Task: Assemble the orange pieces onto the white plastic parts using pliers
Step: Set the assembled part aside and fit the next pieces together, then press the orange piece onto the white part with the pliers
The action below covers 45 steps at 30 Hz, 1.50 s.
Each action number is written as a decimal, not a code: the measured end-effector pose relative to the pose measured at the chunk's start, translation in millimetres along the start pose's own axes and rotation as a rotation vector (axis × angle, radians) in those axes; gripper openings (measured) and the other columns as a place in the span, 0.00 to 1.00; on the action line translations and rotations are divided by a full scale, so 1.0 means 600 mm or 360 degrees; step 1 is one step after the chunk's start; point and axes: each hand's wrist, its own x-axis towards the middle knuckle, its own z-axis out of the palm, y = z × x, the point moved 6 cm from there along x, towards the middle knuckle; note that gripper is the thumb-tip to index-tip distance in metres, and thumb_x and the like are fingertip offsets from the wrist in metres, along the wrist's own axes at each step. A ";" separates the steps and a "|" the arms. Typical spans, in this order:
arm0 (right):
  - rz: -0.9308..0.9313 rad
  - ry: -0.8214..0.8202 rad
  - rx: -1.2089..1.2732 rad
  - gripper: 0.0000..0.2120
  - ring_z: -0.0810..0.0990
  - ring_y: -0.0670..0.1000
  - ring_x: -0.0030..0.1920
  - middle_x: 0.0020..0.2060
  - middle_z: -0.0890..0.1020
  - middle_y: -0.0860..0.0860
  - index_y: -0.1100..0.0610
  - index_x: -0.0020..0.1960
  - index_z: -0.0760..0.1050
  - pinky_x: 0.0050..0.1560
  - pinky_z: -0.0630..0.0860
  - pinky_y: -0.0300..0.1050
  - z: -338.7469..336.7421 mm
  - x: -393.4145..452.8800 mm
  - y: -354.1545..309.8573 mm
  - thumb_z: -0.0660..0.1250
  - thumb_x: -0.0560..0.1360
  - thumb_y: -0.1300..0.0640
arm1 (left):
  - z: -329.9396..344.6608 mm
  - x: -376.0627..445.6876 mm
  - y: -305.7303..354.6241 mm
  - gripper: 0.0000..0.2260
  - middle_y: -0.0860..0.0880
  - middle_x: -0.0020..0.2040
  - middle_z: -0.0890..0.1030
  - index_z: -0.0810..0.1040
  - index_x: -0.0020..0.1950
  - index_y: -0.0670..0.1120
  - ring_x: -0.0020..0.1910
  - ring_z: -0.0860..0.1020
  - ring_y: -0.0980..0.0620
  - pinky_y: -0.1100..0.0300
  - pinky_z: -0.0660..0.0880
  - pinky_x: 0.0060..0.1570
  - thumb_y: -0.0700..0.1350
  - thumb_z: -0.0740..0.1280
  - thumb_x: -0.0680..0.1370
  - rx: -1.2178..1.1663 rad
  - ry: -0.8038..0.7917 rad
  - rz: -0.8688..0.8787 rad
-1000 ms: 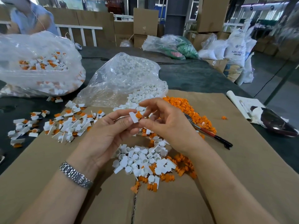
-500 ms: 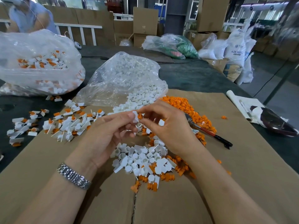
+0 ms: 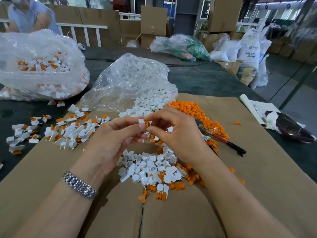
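My left hand [image 3: 111,143] pinches a small white plastic part [image 3: 141,121] between thumb and fingertips, above the cardboard. My right hand [image 3: 176,134] pinches an orange piece [image 3: 147,124] pressed against that white part. Below my hands lies a heap of loose white parts [image 3: 147,167] mixed with orange pieces [image 3: 178,185]. A longer pile of orange pieces [image 3: 192,110] runs behind my right hand. The pliers [image 3: 221,140], with a red and black handle, lie on that pile to the right of my right hand, untouched.
Assembled white-and-orange parts [image 3: 72,129] are scattered at left. An open clear bag of white parts [image 3: 130,83] lies behind my hands; a bag of assembled parts [image 3: 39,66] sits far left. The cardboard sheet [image 3: 257,177] covers the dark table. Another person [image 3: 29,14] stands at back left.
Both hands stayed together above the pile and shifted slightly left. The orange piece is now turned and seated closer against the white part.
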 end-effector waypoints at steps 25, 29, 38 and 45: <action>0.1297 -0.0569 -0.1383 0.16 0.72 0.51 0.38 0.36 0.73 0.51 0.53 0.39 0.67 0.41 0.68 0.47 -0.118 -0.049 0.126 0.69 0.77 0.45 | -0.013 0.005 -0.008 0.11 0.43 0.40 0.85 0.89 0.45 0.41 0.35 0.83 0.51 0.65 0.79 0.34 0.41 0.78 0.64 -0.0016 0.0171 -0.0057; 0.1276 -0.0508 -0.1064 0.12 0.73 0.49 0.35 0.36 0.75 0.51 0.51 0.41 0.68 0.33 0.65 0.45 -0.121 -0.036 0.097 0.63 0.81 0.48 | -0.014 0.003 -0.008 0.09 0.43 0.42 0.86 0.88 0.45 0.40 0.36 0.84 0.51 0.66 0.79 0.35 0.41 0.77 0.66 0.0007 0.0186 -0.0062; 0.1136 -0.0936 -0.0072 0.16 0.87 0.56 0.47 0.45 0.86 0.57 0.61 0.50 0.79 0.56 0.82 0.59 -0.025 -0.041 -0.011 0.63 0.83 0.49 | -0.009 -0.004 0.003 0.07 0.43 0.44 0.85 0.86 0.48 0.41 0.38 0.83 0.51 0.65 0.79 0.36 0.40 0.76 0.71 -0.0077 0.0133 0.0045; 0.1062 -0.0906 -0.0075 0.17 0.87 0.54 0.46 0.45 0.86 0.56 0.60 0.50 0.77 0.56 0.82 0.58 -0.008 -0.037 -0.031 0.61 0.84 0.47 | -0.004 -0.006 0.005 0.04 0.43 0.42 0.85 0.85 0.43 0.43 0.36 0.83 0.51 0.65 0.78 0.34 0.40 0.76 0.70 -0.0018 0.0127 0.0064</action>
